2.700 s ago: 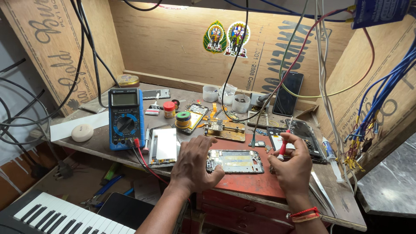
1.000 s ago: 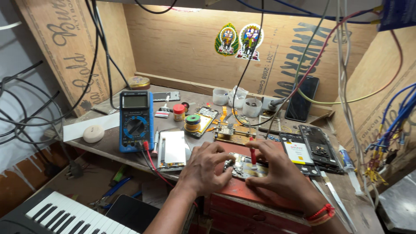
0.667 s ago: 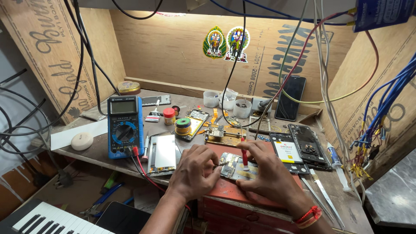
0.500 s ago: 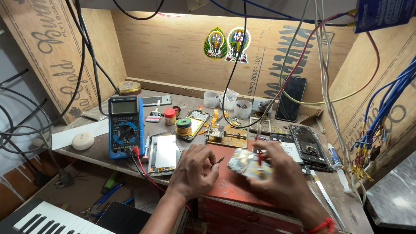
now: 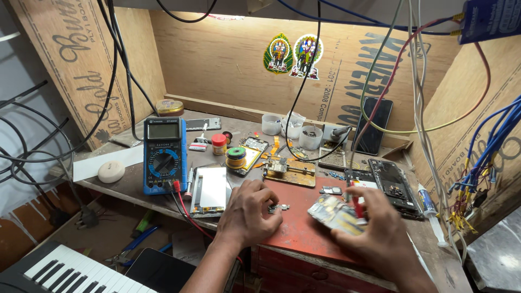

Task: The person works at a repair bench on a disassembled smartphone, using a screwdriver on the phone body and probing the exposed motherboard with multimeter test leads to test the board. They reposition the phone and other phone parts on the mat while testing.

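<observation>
A cluttered wooden bench (image 5: 135, 187) carries a blue multimeter (image 5: 164, 155). Just right of the multimeter lies a white phone screen (image 5: 211, 188); farther right, a red mat (image 5: 304, 217).

Matt red metal box (image 5: 304, 228), rough plywood walls (image 5: 217, 59)

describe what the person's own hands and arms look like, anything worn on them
Both are bare: the left hand and forearm show no sleeve, glove, ring or watch. The right hand is motion-blurred, with no glove or sleeve visible; its wrist sits at the frame edge, so a band there cannot be told.
</observation>
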Demonstrator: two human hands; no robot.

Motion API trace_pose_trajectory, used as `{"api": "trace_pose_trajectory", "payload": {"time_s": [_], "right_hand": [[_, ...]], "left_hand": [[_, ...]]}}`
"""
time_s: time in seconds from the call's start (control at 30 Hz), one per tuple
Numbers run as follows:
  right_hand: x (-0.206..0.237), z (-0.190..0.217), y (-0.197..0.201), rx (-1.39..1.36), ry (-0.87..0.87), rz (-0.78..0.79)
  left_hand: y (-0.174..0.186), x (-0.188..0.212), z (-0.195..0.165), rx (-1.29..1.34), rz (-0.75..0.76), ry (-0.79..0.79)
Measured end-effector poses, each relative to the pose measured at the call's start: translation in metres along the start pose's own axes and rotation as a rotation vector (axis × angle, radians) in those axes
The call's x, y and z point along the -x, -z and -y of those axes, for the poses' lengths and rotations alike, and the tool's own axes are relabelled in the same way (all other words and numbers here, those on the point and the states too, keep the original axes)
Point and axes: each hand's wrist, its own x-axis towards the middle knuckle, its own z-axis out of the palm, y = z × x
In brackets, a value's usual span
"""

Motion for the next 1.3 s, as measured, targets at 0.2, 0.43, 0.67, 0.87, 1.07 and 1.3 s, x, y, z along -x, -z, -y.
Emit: {"api": "trace_pose_trajectory", "payload": {"time_s": [0.2,0.43,0.67,0.87,1.07,1.3], "right_hand": [[-0.007,0.008,-0.021,0.032,0.060,-0.094],[-0.025,-0.003,-0.024,0.072,0.076,-0.183],[-0.020,-0.002,-0.026,0.074,0.065,-0.228],[-0.001,0.011,-0.035,-0.015,-0.118,0.105],[0.002,0.025,-0.039,0.187,0.174,0.012],[-0.015,0.052,-0.073,-0.015,0.223,0.063]], "left_hand": [[0.001,0.000,-0.001,-0.028,0.051,0.042],[0.005,0.000,-0.003,0.002,0.025,0.024],[0.005,0.003,-0.002,0.034,-0.001,-0.002],[0.007,0.005,0.005,0.120,-0.084,-0.082],[0.002,0.007,0.008,0.184,-0.077,-0.020],[0.002,0.006,0.011,0.278,-0.136,0.033]]}}
